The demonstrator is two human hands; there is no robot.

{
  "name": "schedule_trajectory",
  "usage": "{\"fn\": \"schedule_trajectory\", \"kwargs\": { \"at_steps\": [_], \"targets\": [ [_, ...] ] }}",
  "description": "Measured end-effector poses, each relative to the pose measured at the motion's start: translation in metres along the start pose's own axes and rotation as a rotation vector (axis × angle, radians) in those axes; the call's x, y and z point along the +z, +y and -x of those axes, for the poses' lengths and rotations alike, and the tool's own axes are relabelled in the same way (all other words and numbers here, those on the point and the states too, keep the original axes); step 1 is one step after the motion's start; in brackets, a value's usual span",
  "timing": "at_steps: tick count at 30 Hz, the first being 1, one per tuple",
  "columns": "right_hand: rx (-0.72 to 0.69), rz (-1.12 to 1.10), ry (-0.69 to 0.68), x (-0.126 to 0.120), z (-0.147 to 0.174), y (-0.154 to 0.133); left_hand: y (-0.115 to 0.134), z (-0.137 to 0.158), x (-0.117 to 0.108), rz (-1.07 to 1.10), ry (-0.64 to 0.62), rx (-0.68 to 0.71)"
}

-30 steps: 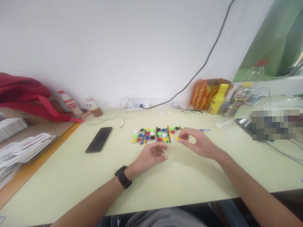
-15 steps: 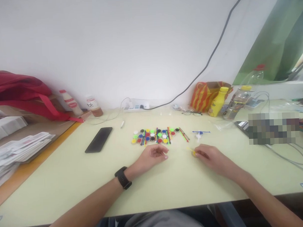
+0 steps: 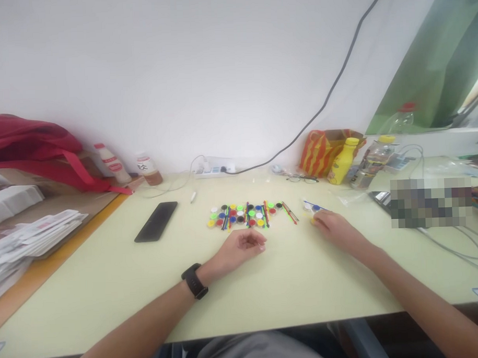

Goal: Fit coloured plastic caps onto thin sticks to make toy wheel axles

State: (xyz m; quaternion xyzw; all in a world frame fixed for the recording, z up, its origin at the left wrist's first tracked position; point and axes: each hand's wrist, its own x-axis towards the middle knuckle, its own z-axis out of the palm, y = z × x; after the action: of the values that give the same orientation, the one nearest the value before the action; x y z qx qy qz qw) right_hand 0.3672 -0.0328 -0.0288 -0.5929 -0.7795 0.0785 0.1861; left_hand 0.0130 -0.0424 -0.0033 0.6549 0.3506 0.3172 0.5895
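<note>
My right hand point(image 3: 332, 228) pinches a small yellow spinner point(image 3: 313, 221), a round disc, at its fingertips, low over the table. Close beside it lie a blue spinner point(image 3: 317, 207) with a long arrow and a white disc point(image 3: 307, 207), partly covered by the hand. My left hand point(image 3: 243, 246) rests on the table with loosely curled fingers, thumb apart, nothing visible in it. Just beyond it sit rows of coloured discs point(image 3: 240, 219) in several colours, with bundles of thin coloured arrows point(image 3: 266, 214) between them. A few loose arrows point(image 3: 290, 212) lie at the right end.
A black phone point(image 3: 156, 221) lies left of the discs. Along the wall are a power strip point(image 3: 215, 170), glasses point(image 3: 303, 180), a striped bag point(image 3: 314, 153), a yellow bottle point(image 3: 343, 162) and a clear bottle point(image 3: 372, 164). White papers point(image 3: 48, 235) are stacked at left.
My right hand has moved forward and slightly right, carrying the yellow spinner up beside the blue and white ones. My left hand has stayed nearly still.
</note>
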Motion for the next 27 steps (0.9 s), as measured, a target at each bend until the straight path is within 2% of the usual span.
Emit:
{"fn": "schedule_trajectory", "kwargs": {
  "at_steps": [6,14,19,24,27],
  "targets": [
    [0.115,0.031,0.029,0.002,-0.016,0.011,0.002,0.001,0.000,-0.028,-0.012,-0.010],
    [0.126,0.093,0.019,-0.001,-0.025,0.013,-0.001,0.001,0.000,-0.031,-0.019,-0.007],
    [0.184,0.220,0.084,-0.002,-0.024,0.014,-0.001,0.001,0.001,-0.016,-0.038,-0.001],
    [0.144,0.319,0.182,-0.005,-0.019,-0.004,0.001,0.001,0.001,-0.028,-0.047,0.006],
    [0.106,0.225,0.131,-0.008,-0.026,-0.026,0.000,0.001,-0.001,-0.030,-0.051,0.001]
  ]
}}
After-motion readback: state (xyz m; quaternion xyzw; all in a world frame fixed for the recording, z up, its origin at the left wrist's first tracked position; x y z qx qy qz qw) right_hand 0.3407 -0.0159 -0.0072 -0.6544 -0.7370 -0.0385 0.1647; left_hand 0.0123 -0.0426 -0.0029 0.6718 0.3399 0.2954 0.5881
